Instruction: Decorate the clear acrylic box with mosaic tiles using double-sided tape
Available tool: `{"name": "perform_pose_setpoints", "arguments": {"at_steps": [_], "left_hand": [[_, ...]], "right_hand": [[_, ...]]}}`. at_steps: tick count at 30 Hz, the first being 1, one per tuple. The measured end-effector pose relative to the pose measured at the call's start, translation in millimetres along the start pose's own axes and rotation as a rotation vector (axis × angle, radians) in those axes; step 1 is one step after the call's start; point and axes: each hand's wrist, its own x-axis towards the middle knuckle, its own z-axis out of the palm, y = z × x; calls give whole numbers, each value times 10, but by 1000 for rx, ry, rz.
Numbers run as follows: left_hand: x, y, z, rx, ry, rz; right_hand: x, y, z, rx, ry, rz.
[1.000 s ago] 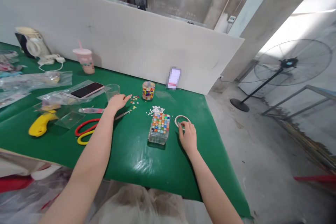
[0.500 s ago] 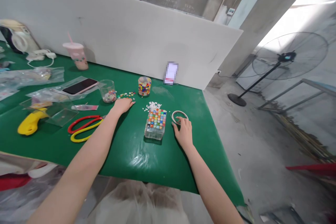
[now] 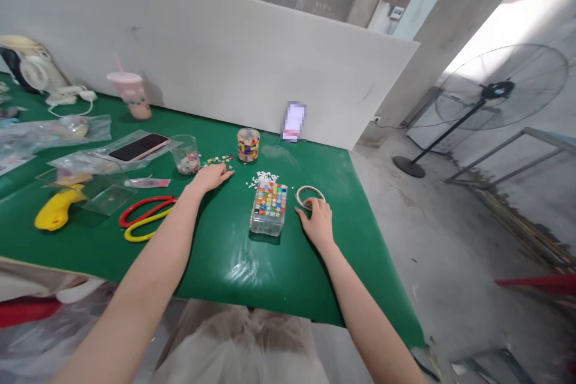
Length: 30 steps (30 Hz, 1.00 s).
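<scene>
A clear block-shaped box (image 3: 267, 225) stands at mid-table, its top covered in rows of coloured square and star tiles (image 3: 271, 198). My left hand (image 3: 210, 178) lies beside a scatter of small coloured tiles (image 3: 220, 159), thumb and fingertips slightly apart; I make out nothing between them. To the box's right, my right hand (image 3: 319, 223) rests with bent, parted fingers over the near edge of a thin white ring (image 3: 310, 188). White tile bits (image 3: 262, 177) are heaped behind the box. A round jar (image 3: 248, 145) banded with coloured tiles stands farther back.
Left of my left hand are a clear cup of beads (image 3: 188, 163), red-and-yellow-handled scissors (image 3: 146, 211), a small tube (image 3: 148, 183), a yellow tool (image 3: 58, 209) and a dark-screened phone (image 3: 139, 148). A pink tumbler (image 3: 131, 96) and a lit phone (image 3: 294, 121) stand near the white partition (image 3: 216, 54).
The view has shifted slightly. Both hands keep nearly the same places, my left by the loose tiles and my right at the ring. The box has not visibly moved.
</scene>
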Motion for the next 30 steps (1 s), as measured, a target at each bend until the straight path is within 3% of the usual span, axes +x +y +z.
{"name": "perform_pose_setpoints", "arguments": {"at_steps": [4, 9, 14, 16, 19, 22, 24, 26, 30], "left_hand": [[-5, -45, -43, -114, 35, -6], [-44, -34, -172, -315, 166, -31], [-224, 330, -525, -609, 270, 100], [-380, 548, -702, -726, 252, 193], [-682, 878, -953, -840, 198, 322], [-972, 1189, -1143, -1003, 20, 446], [-1106, 1360, -1221, -1052, -26, 512], [-1182, 1463, -1266, -1085, -48, 578], [-1284, 1413, -1315, -1079, -133, 706]], "right_hand": [[23, 10, -25, -6, -34, 20], [59, -11, -49, -35, -92, 66], [202, -123, -136, 31, -173, 91], [316, -202, -275, 110, -192, 87], [490, -416, -648, 275, -191, 43], [581, -743, -1109, 419, -136, -37], [590, -960, -1355, 586, -177, -153], [588, -1123, -1493, 634, -233, -260], [629, -1255, -1478, 568, -93, -310]]}}
